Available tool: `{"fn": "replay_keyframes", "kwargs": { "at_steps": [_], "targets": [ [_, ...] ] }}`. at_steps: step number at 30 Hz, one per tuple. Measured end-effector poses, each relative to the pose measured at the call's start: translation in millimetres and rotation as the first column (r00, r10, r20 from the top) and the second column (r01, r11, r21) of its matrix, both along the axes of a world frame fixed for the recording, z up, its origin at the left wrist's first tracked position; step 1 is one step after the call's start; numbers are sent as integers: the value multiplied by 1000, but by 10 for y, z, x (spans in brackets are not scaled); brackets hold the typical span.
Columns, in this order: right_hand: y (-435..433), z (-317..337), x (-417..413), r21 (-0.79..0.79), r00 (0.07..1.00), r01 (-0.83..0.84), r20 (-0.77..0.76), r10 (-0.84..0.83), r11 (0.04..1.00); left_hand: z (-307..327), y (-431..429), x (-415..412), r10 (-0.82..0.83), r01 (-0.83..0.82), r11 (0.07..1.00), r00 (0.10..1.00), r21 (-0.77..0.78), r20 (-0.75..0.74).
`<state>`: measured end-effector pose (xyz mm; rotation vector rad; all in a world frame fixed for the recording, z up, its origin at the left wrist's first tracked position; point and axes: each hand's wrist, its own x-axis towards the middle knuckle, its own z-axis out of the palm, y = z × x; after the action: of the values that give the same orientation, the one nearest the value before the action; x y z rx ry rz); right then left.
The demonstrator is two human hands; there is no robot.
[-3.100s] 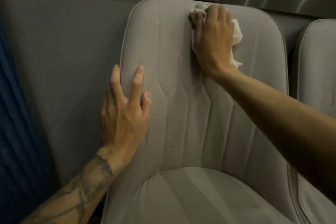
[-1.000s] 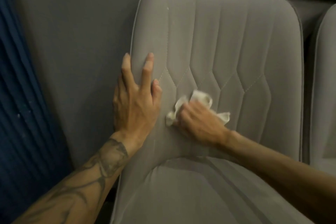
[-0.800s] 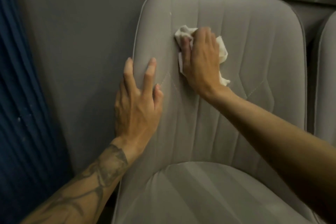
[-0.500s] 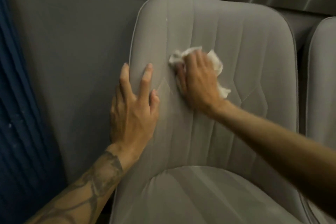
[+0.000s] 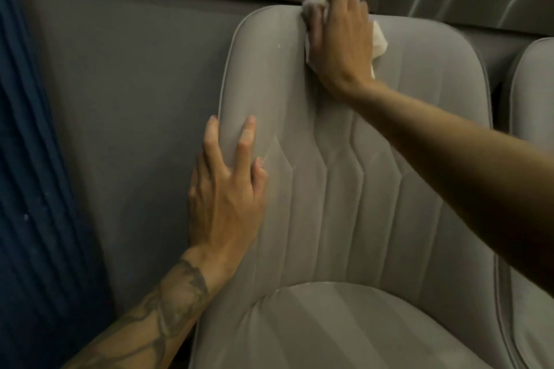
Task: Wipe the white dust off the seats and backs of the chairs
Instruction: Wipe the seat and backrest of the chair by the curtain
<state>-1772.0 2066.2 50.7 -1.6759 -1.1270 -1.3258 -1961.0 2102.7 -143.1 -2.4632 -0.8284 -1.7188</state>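
Your right hand (image 5: 338,39) is at the 12 o'clock edge of the chair back (image 5: 374,165). Its fingers lie nearly straight over the white tissue (image 5: 380,39) and press it on the fabric. The tissue shows crumpled above the fingertips and at 3 o'clock of the hand, and I cannot tell if the thumb pinches it. Your left hand (image 5: 227,189) rests flat on the 9 o'clock edge of the same back, with its fingers released and spread, and it holds nothing; it seems to steady the chair. I judge that you are in the middle of the work on this back, not at the end of it. The middle panels look clean, but a small white speck (image 5: 279,45) sits at about 11 o'clock of the back, left of the tissue. A faint pale mark (image 5: 271,150) also lies along the seam just beside your left fingertips. The seat (image 5: 344,326) at 6 o'clock shows no clear dust, but in this dim light I cannot be sure. The second chair (image 5: 533,90) at 3 o'clock is only partly in view, so I cannot judge its state; probably it is left to do.
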Motion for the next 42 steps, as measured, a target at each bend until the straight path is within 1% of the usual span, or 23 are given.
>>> {"fn": "replay_keyframes", "kwargs": {
  "at_steps": [3,5,7,9,10,12,14,15,17,20,22,24,26,28,29,30,32,35,37,38,39,40,42],
  "targets": [
    [257,97,-173,31,997,-26,-76,28,999,2,3,9,-13,13,1000,1000,-1,-4],
    [285,-279,-417,33,989,-149,-3,149,988,-5,20,6,-15,15,1000,1000,-9,12],
    [113,-710,-554,-76,957,-281,60,285,957,-6,15,-6,-31,31,999,999,-20,21],
    [-66,-718,-505,-252,939,-254,166,300,934,-4,-13,-19,-42,42,999,999,-22,15],
    [-49,-563,-458,-256,939,-228,197,281,940,1,-17,-30,-40,40,999,999,-17,21],
    [93,-214,-378,-157,974,-148,150,172,977,6,-10,-30,-52,52,998,998,-17,28],
    [252,-56,-381,-32,997,-58,43,59,998,-5,3,-31,-56,57,998,998,-25,30],
    [305,-109,-421,13,999,-51,18,51,999,-11,10,-32,-57,57,998,998,-23,33],
    [257,-459,-518,40,984,-171,59,168,985,-15,13,-24,-56,56,998,998,-9,36],
    [-59,-1267,-593,-145,929,-348,79,361,926,-22,45,-18,-42,44,999,997,-18,66],
    [-248,-1568,-571,-299,922,-324,114,370,898,-15,31,-23,-64,67,997,995,-35,81],
    [-252,-1403,-462,-343,914,-274,197,354,898,-8,17,-31,-87,91,995,992,-40,94],
    [-108,-1031,-407,-193,945,-224,196,261,955,0,26,-32,-110,116,992,987,-46,115],
    [31,-796,-405,42,983,-158,96,154,986,-7,47,-35,-135,144,988,981,-58,142],
    [59,-863,-423,99,987,-151,64,145,983,-10,53,-36,-160,171,983,975,-65,154],
    [54,-1050,-470,96,985,-167,56,162,981,-11,56,-42,-188,202,977,967,-73,169],
    [-80,-1686,-627,-39,970,-231,67,234,972,-8,91,-65,-232,251,965,952,-76,201],
    [-466,-2608,-716,-385,940,-244,133,316,890,-17,185,-114,-282,297,954,938,-46,203],
    [-624,-2743,-619,-594,898,-203,205,390,778,-17,252,-156,-305,314,949,938,-33,166],
    [-639,-2640,-536,-645,876,-177,241,418,743,-20,273,-171,-308,315,948,939,-30,151],
    [-594,-2467,-472,-639,866,-171,266,424,750,-27,289,-173,-308,315,949,940,-22,147],
    [-509,-2250,-427,-570,879,-180,273,391,802,-37,302,-161,-308,313,950,939,-10,150],
    [-315,-1800,-417,-292,958,-179,166,234,939,-77,328,-125,-304,306,952,938,14,166]
  ]
}}
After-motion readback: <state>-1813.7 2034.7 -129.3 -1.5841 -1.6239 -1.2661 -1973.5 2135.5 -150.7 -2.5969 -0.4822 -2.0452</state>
